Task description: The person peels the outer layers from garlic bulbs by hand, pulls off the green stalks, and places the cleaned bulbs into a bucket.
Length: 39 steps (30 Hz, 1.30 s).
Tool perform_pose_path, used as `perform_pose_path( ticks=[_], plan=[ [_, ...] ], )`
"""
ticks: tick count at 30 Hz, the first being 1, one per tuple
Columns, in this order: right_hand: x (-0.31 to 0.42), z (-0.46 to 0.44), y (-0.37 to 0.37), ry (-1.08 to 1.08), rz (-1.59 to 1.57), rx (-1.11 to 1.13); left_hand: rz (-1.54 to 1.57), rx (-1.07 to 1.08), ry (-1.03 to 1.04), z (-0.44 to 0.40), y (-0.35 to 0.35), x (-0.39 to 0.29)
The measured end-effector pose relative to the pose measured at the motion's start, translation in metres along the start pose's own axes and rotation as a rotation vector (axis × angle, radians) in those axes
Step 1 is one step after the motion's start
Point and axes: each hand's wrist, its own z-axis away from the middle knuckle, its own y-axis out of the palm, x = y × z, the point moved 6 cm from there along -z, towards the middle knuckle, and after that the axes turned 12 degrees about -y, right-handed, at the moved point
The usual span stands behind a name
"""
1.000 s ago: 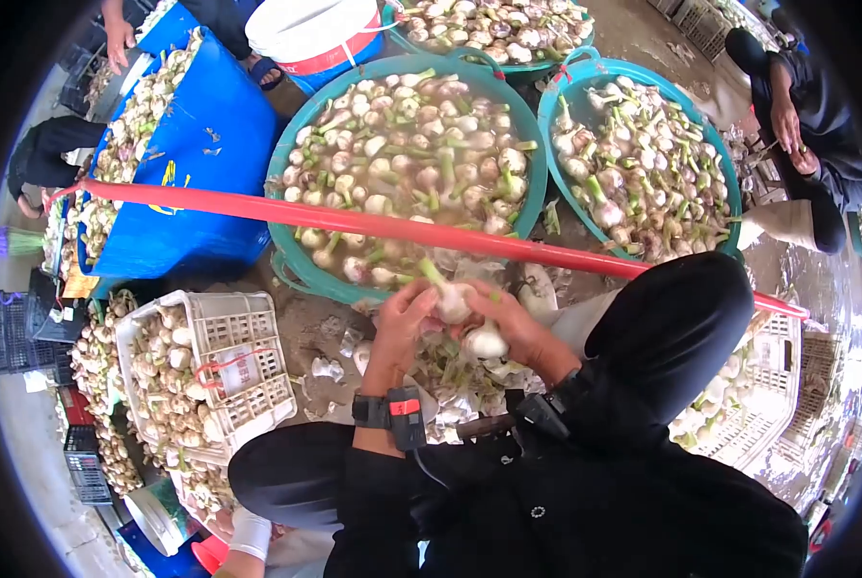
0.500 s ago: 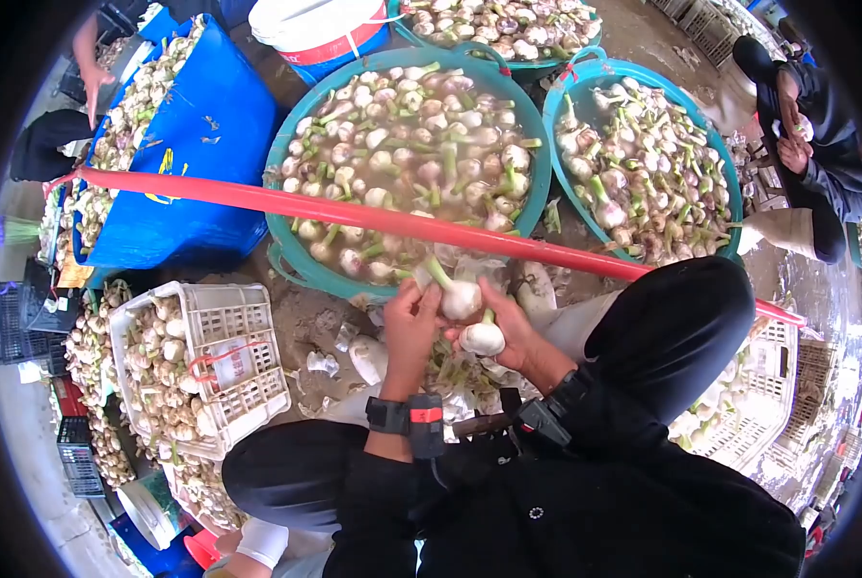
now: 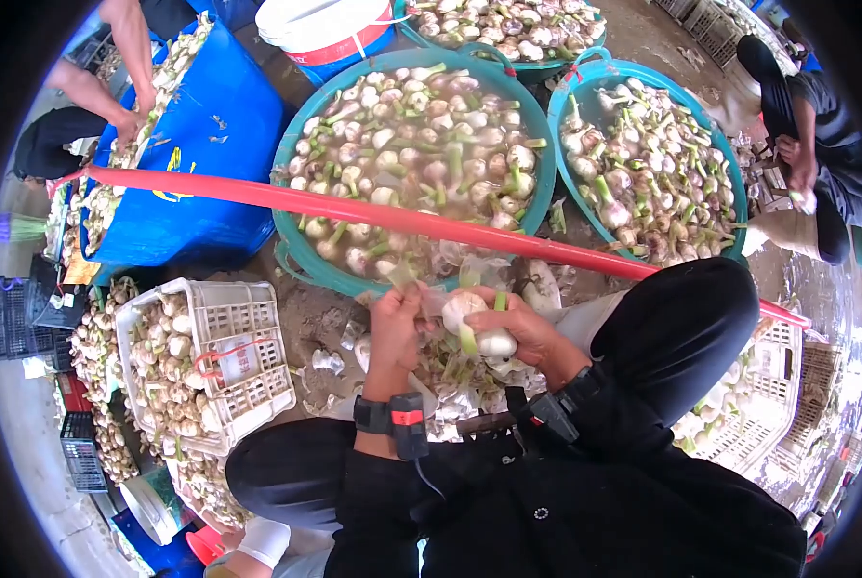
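Note:
Two white garlic bulbs are in my right hand (image 3: 530,328): an upper garlic bulb (image 3: 463,310) with a green stem pointing down, and a lower garlic bulb (image 3: 496,343) with its stem up. My left hand (image 3: 397,318) is just left of them, its fingers pinched on a thin, translucent piece of garlic skin (image 3: 435,302). Below my hands lies a heap of peeled skins and stems (image 3: 460,380) between my legs. A large green tub (image 3: 301,260) of garlic in murky water stands just beyond my hands.
A red pole (image 3: 373,219) crosses above the tubs. Another green tub (image 3: 553,125) holds garlic at right. A blue container (image 3: 209,144), a white crate (image 3: 243,347) and a lidded bucket (image 3: 330,29) stand around. Co-workers' hands (image 3: 132,111) reach into the blue container; another person (image 3: 835,154) sits at right.
My left hand has drawn slightly left from the bulbs with skin in its fingers. The upper bulb has turned, its stem now down. At upper left, the co-worker's arms have reached into the blue container.

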Motion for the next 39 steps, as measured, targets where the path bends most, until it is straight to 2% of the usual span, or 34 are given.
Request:
perform_pose_path(
  ticks=[2,4,6,7,8,10,11,12,14,16,17,21,25,27,29,30,32,35,39],
  plan=[
    [0.004,0.003,0.002,-0.004,0.017,0.018,0.273,-0.016,0.110,0.003,-0.015,-0.016],
    [0.005,0.005,0.002,-0.010,0.037,0.030,0.259,-0.035,0.094,-0.001,-0.040,-0.017],
    [0.003,0.004,-0.001,-0.034,-0.022,-0.046,-1.266,-0.404,0.576,0.011,-0.032,-0.033],
    [0.001,0.003,-0.001,-0.035,-0.025,-0.040,-1.404,-0.562,0.784,0.037,-0.006,-0.053],
    [-0.001,0.001,-0.005,-0.025,-0.005,-0.076,-1.410,-0.566,0.787,0.045,0.008,-0.062],
    [-0.009,0.000,-0.008,-0.015,0.010,-0.117,-0.842,-0.131,0.494,0.044,0.028,-0.064],
    [-0.010,-0.001,-0.009,-0.055,0.018,-0.130,-0.840,-0.102,0.420,0.051,0.042,-0.066],
    [-0.011,-0.002,-0.009,-0.095,0.027,-0.142,-0.838,-0.104,0.421,0.049,0.044,-0.063],
    [-0.017,-0.005,-0.013,-0.105,0.015,-0.159,-1.132,-0.122,0.507,0.043,0.050,-0.055],
    [-0.016,-0.004,-0.015,-0.115,-0.004,-0.190,-1.176,-0.117,0.543,0.041,0.051,-0.052],
    [-0.014,-0.003,-0.013,-0.092,-0.007,-0.135,-1.213,-0.118,0.580,0.042,0.052,-0.050],
    [-0.014,-0.004,-0.010,-0.073,-0.012,-0.066,-1.198,-0.151,0.645,0.042,0.051,-0.051],
    [-0.012,-0.005,-0.006,-0.061,-0.105,-0.060,-1.025,-0.128,0.578,0.042,0.044,-0.054],
    [-0.011,-0.003,-0.006,-0.067,-0.012,-0.070,-0.957,-0.095,0.532,0.041,0.042,-0.053],
    [-0.008,-0.001,-0.003,-0.045,-0.014,-0.043,-1.235,-0.204,0.592,0.046,0.048,-0.055],
    [-0.008,0.000,0.000,-0.023,-0.012,-0.017,-1.236,-0.204,0.589,0.044,0.047,-0.055],
    [-0.008,0.002,0.004,0.032,0.002,0.037,-1.139,-0.279,0.744,0.044,0.044,-0.063],
    [-0.015,0.006,0.008,0.139,0.083,0.117,-1.031,-0.357,0.797,0.040,0.034,-0.067],
    [-0.021,0.006,0.002,0.194,0.124,0.130,-1.020,-0.525,0.632,0.032,-0.002,-0.066]
  ],
)
